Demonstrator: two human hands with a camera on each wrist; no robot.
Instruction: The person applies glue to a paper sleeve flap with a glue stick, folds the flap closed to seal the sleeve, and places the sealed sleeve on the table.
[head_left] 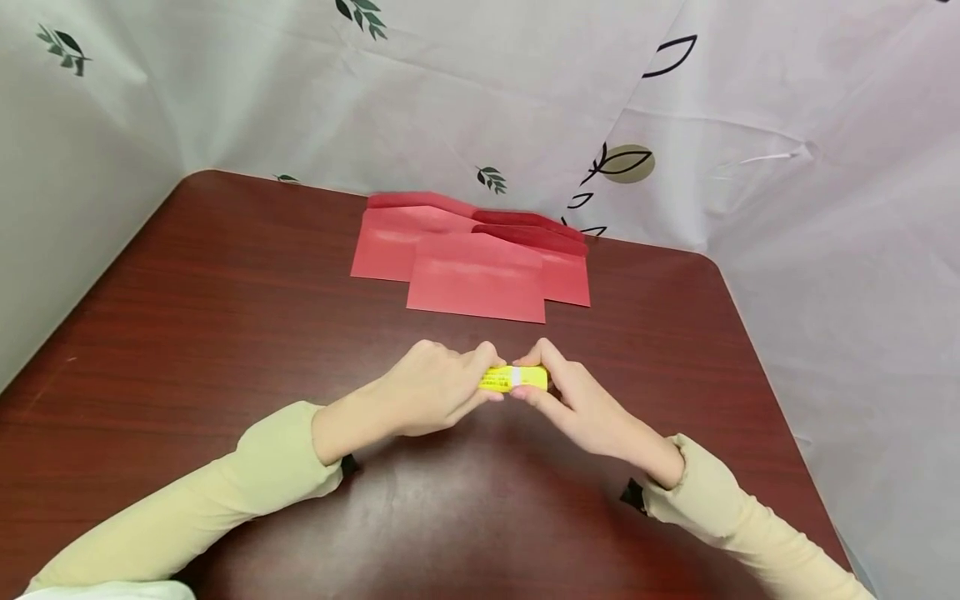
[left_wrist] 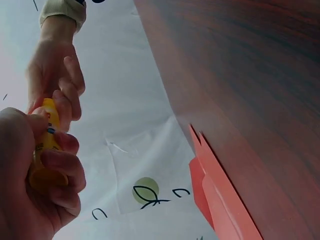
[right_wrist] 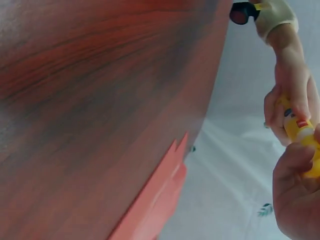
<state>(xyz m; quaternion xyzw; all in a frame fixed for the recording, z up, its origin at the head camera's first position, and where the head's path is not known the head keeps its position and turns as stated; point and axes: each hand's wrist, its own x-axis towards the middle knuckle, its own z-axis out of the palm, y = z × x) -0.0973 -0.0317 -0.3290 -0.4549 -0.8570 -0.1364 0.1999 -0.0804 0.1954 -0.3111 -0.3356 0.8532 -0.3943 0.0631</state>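
Observation:
A small yellow tube with a white band [head_left: 516, 377] is held sideways above the table, between both hands. The left hand [head_left: 433, 387] grips its left part, fingers curled round it, as the left wrist view also shows on the yellow tube [left_wrist: 46, 176]. At the other end, the right hand [head_left: 583, 403] pinches the tube between thumb and fingers. In the right wrist view the tube [right_wrist: 295, 126] runs from one hand to the other, its label partly covered by fingers. The left hand's palm side is hidden in the head view.
Several red envelopes [head_left: 476, 279] lie overlapping near the back edge of the dark wooden table [head_left: 225, 275], flaps toward the back. A white curtain with leaf prints [head_left: 420, 100] hangs behind and beside the table.

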